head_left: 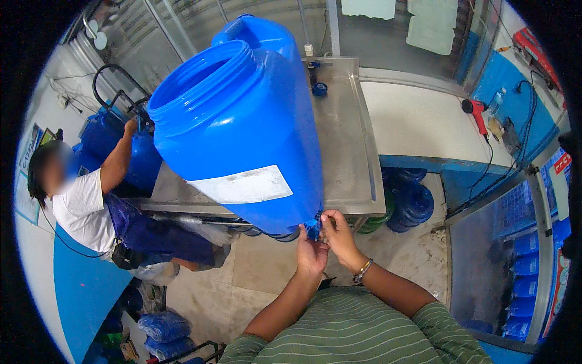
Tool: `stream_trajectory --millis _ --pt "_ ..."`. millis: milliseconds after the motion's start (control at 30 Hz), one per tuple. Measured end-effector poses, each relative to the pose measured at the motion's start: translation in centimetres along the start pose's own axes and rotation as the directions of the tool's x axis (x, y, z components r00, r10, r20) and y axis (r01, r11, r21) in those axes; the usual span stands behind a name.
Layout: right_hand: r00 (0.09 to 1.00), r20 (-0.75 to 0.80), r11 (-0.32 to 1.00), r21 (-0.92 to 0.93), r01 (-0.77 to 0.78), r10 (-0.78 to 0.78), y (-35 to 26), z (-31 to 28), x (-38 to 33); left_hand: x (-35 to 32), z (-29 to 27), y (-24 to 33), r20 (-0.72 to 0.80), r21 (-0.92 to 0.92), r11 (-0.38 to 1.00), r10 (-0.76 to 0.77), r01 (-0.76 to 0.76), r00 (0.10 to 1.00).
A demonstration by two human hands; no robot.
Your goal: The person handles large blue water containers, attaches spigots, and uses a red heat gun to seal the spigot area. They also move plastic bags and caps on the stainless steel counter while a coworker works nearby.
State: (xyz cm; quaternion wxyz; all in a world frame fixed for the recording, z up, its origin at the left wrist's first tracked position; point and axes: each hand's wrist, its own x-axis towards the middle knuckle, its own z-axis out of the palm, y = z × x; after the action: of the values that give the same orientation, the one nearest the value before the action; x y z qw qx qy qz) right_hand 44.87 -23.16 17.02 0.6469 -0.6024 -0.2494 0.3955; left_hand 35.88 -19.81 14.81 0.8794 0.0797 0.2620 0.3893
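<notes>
A large blue plastic container [260,121] with a wide uncapped threaded mouth stands tilted on the steel sink counter [348,139]. A blank-looking white label [242,185] is stuck on its side. At its lower near corner is a small blue tap [313,228], partly covered by my fingers. My left hand [311,255] closes on the tap from below, thumb upward. From the right, my right hand [339,238] pinches at the same tap, thumb and fingers together. A bracelet [362,270] circles my right wrist.
At left a person in a white shirt [82,206] reaches to blue jugs [142,158]. Round blue water bottles [409,206] stand under the counter. A red heat gun [477,115] lies on the white ledge [418,115]. A glass-door cabinet [503,255] is at right.
</notes>
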Motion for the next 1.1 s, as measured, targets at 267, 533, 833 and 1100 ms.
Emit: stream_trajectory --millis 267,533,833,1100 --pt "0.997 -0.063 0.999 -0.009 -0.047 0.046 -1.5 0.9 -0.3 -1.5 1.5 0.7 -0.091 0.069 0.998 0.006 0.0 0.996" --pt "0.989 0.093 0.969 0.208 -0.135 0.118 -0.8 0.3 -0.4 0.7 -1.8 1.0 0.131 0.054 0.995 -0.088 0.082 0.987" --pt "0.978 0.049 0.935 -0.286 0.21 -0.205 -2.7 0.2 -0.5 -0.8 1.0 1.6 -0.227 0.155 0.987 0.076 -0.042 0.971" --pt "0.962 0.064 0.895 -0.355 0.269 -0.264 -1.4 0.0 0.0 -1.5 1.6 1.4 -0.246 0.108 0.992 0.086 -0.061 0.965"
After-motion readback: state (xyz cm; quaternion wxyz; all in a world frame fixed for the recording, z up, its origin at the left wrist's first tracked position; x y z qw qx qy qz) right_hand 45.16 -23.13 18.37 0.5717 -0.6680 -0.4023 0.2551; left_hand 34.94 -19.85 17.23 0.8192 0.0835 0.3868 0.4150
